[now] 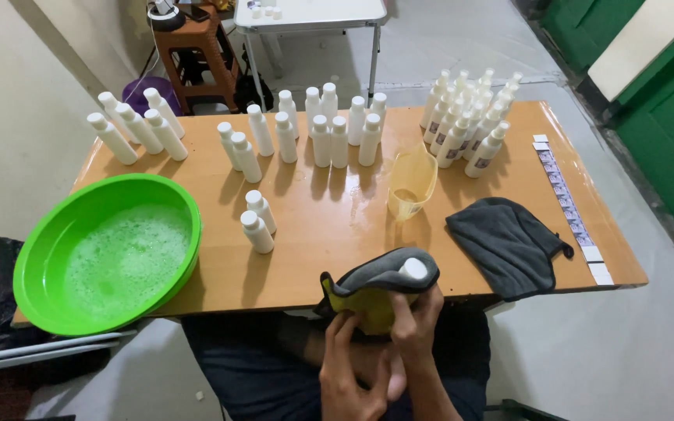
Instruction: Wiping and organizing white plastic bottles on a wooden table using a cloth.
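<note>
I am holding a small white bottle [413, 270] wrapped in a cloth [376, 288] that is grey outside and yellow inside, just past the near edge of the tabletop [329, 226], over my lap. Only the bottle's rounded white cap is showing; the cloth is hiding the body. Its long axis is running away from me and slightly up, cap pointing toward the tabletop.

My right hand [417, 316] is closing around the wrapped bottle from below, fingers curling over the cloth. My left hand [350, 366] is cupping the yellow underside of the cloth, fingers bent and touching it. How tightly either is gripping is hard to tell, since the cloth is covering the contact.

On the tabletop, a green basin [48, 234] of foamy water is sitting at the left. Two white bottles [258, 221] are standing near its right. More bottles are standing in groups along the far edge, with a tight cluster [470, 117] at the right. A pale yellow jug [413, 183] is standing in the middle, and a second grey cloth [509, 243] is lying flat to its right.
</note>
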